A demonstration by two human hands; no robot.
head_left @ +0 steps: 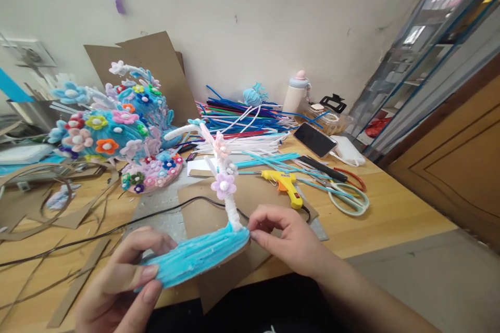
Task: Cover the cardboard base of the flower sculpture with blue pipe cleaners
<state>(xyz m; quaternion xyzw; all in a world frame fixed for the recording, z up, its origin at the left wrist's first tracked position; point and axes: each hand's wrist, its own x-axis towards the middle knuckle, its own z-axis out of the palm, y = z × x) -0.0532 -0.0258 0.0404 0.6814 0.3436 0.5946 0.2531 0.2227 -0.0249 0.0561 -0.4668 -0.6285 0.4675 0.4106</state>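
Note:
A flat blue fuzzy base [199, 257] is tilted low in the middle, above the table's front edge. From its right end rises a white wrapped stem [232, 210] with a purple flower [224, 186] and a pink flower [222, 149]; its top bends left. My left hand [127, 276] grips the base's left end between thumb and fingers. At the right end, beside the foot of the stem, my right hand [287, 237] pinches the base's edge with thumb and forefinger. Behind it lies a yellow glue gun [284, 183].
Flowered blue pieces [105, 130] and cardboard rings [37, 166] stand or lie at left. Behind are pipe cleaners [242, 119] and a bottle [296, 94]. A phone [315, 139] and scissors [349, 199] lie at right. A black cable [117, 229] crosses the table [398, 197].

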